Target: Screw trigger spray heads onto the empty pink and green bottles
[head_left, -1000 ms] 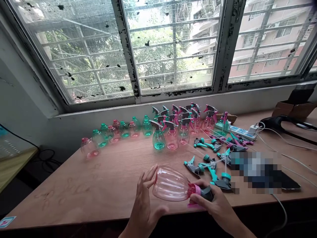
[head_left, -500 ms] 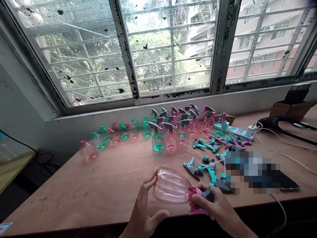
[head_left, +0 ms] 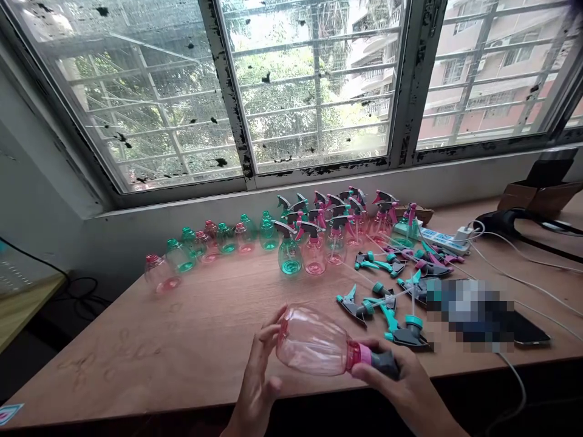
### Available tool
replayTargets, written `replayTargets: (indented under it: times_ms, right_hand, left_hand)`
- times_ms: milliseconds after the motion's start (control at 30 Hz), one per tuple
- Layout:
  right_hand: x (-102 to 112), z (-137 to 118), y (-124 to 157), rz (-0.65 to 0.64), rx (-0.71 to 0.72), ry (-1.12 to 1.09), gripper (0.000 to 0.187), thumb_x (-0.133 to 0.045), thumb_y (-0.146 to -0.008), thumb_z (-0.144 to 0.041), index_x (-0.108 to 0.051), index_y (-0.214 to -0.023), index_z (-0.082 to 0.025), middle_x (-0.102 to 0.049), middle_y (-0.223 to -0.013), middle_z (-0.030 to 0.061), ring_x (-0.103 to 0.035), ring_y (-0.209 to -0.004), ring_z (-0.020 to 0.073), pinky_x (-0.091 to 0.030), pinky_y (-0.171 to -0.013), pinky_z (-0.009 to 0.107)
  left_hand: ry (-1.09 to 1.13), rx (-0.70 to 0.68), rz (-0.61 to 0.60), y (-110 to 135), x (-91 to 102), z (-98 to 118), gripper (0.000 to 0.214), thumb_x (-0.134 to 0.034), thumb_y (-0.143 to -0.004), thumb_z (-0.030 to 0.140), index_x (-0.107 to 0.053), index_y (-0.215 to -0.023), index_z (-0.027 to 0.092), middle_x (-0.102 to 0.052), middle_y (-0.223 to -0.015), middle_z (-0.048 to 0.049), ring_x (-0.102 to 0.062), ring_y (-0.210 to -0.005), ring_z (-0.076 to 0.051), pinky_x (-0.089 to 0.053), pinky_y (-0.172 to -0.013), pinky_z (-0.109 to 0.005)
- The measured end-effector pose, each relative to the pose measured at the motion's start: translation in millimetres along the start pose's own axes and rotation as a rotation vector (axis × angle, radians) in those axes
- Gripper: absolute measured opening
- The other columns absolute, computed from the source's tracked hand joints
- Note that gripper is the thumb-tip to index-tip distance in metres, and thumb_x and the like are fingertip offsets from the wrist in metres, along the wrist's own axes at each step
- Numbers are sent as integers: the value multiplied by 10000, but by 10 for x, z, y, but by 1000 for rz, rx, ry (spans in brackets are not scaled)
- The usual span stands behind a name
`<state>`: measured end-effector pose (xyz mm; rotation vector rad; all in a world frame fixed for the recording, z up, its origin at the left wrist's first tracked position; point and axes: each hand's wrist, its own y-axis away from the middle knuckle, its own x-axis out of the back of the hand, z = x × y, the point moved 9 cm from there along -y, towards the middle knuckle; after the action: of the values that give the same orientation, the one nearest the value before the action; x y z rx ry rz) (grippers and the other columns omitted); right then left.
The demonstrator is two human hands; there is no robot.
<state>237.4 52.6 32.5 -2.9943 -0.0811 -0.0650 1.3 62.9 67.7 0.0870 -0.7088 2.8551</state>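
Observation:
A clear pink spray bottle (head_left: 312,340) lies sideways in front of me, above the table's front edge. Its pink collar (head_left: 364,357) and dark grey spray head (head_left: 385,364) point right. My right hand (head_left: 405,379) grips the head and collar, the thumb along the near side. My left hand (head_left: 257,370) is at the bottle's base, fingers curled against its far side, thumb low and just off the wall. Close by on the right lie loose teal-and-grey spray heads (head_left: 410,334). The trigger in my right hand is mostly hidden.
Several open pink and green bottles (head_left: 228,240) stand at the back left. Bottles with spray heads fitted (head_left: 314,252) cluster at the back centre. To the right are a power strip (head_left: 444,240), cables, a dark phone (head_left: 531,328) and a cardboard box (head_left: 537,197).
The bottle has shifted slightly left and turned with its head, so the pink trigger no longer shows below. My left thumb has drawn back to the left.

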Motion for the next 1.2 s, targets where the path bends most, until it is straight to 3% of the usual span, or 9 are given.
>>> replayTargets:
  times_ms: [67, 167, 300, 500, 667, 800, 967, 1133, 1200]
  right_hand:
    - [-6, -170, 67, -21, 196, 236, 363, -913, -664, -404, -824, -988, -267, -833, -864, 83, -750, -775, 323, -579, -733, 363]
    - [-107, -226, 151, -125, 298, 323, 382, -926, -656, -366, -815, -1014, -296, -839, -864, 72, -757, -748, 313, -571, -734, 347]
    - [-151, -74, 137, -116, 112, 90, 349, -871, -695, -486, -740, -890, -228, -775, -703, 39, -677, -589, 220, -493, -541, 272]
    - [-428, 52, 160, -251, -141, -390, 407, -790, -786, -547, -606, -825, -186, -714, -648, 37, -635, -552, 174, -493, -549, 278]
    - [-345, 0, 116, -287, -171, -396, 431, -838, -755, -493, -605, -944, -184, -732, -684, 35, -658, -581, 180, -526, -583, 292]
    - [70, -197, 37, -260, -77, -174, 359, -741, -858, -457, -626, -1101, -218, -774, -841, 64, -726, -739, 242, -560, -726, 352]
    - [1082, -536, -216, 137, 131, 461, 349, -752, -786, -556, -738, -931, -238, -751, -737, 57, -683, -679, 284, -514, -606, 339]
    - [1872, -985, -600, 497, 195, 851, 649, -629, -737, -766, -731, -1000, -181, -670, -612, 61, -570, -544, 231, -425, -536, 338]
    - [2001, -1146, -798, 509, 193, 942, 672, -576, -806, -730, -717, -1081, -133, -653, -612, 66, -557, -533, 206, -394, -538, 330]
  left_hand:
    - [104, 69, -6, -22, -40, -39, 793, -574, -801, 774, -467, -1421, 291, -463, -1554, -150, -548, -1314, -392, -505, -1027, -526]
    - [140, 109, -36, -32, -124, -26, 639, -578, -869, 680, -528, -1373, 290, -579, -1433, -134, -640, -1175, -344, -567, -923, -453]
    - [13, -13, 44, 18, -88, 190, 387, -602, -896, 595, -654, -1132, 293, -633, -1267, -84, -607, -1190, -330, -539, -962, -450]
    - [-216, -244, 76, 136, -143, 609, 351, -591, -914, 570, -604, -1204, 373, -583, -1236, -85, -605, -1112, -322, -529, -926, -501]
    - [-208, -196, 89, 74, -141, 496, 359, -518, -946, 583, -585, -1201, 339, -582, -1261, -92, -597, -1159, -326, -523, -965, -517]
    - [-341, -50, -32, -34, -167, 184, 388, -472, -1004, 473, -512, -1356, 313, -551, -1436, -97, -491, -1373, -321, -441, -1120, -512]
    - [-624, -41, -272, -82, -444, 65, 462, -575, -979, 321, -473, -1428, 291, -582, -1455, -102, -549, -1351, -301, -469, -1122, -498]
    - [-704, -215, -488, -505, -1222, 137, 467, -624, -951, 369, -509, -1386, 246, -570, -1468, -107, -531, -1366, -280, -458, -1135, -453]
    - [-749, -212, -557, -855, -1606, -3, 509, -618, -948, 428, -498, -1400, 227, -534, -1506, -101, -487, -1403, -253, -415, -1168, -394]
